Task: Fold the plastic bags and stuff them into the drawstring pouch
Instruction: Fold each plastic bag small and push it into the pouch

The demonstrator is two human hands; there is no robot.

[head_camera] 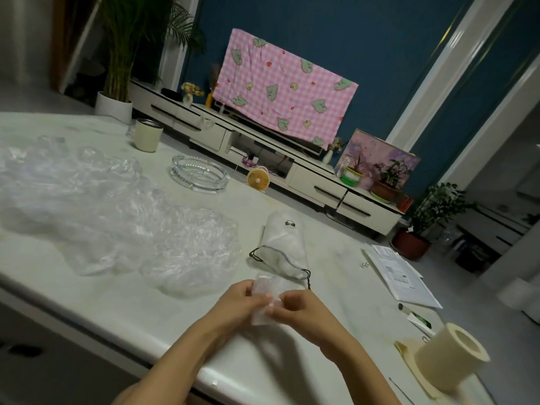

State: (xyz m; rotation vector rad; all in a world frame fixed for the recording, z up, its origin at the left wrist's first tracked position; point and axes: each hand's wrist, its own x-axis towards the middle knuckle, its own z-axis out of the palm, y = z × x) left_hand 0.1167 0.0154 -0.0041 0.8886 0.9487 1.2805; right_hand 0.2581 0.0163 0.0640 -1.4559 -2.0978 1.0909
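Tape roll: a wide cream roll of tape [451,358] stands at the near right corner of the table [336,252], well clear of the work.
Left hand: the left hand [238,299] is curled in, grip clamped on one side of a small clear folded bag [260,315], which it steadies just above the table.
Right hand: the right hand [298,309] pinches the other side, thumb and fingertips closed on the plastic; this looks like pressing a fold tight so the packet stays small.
Folded bag: it sits between both hands, just short of the pouch mouth, so it seems lined up to go straight in.
Pouch: the white drawstring pouch [287,238] lies flat, its dark-corded mouth slack and turned toward the hands, handy for stuffing. Whether it already holds something, I cannot tell.
Papers: printed sheets [401,274] lie off to the right, apart from the pouch.
Loose bags: a crumpled heap of clear plastic bags [102,206] spreads to the left, within reach; plenty left to fold, I'd judge.
Far side: a glass ashtray [200,176] and a cream cup [147,135] stand beyond the heap.
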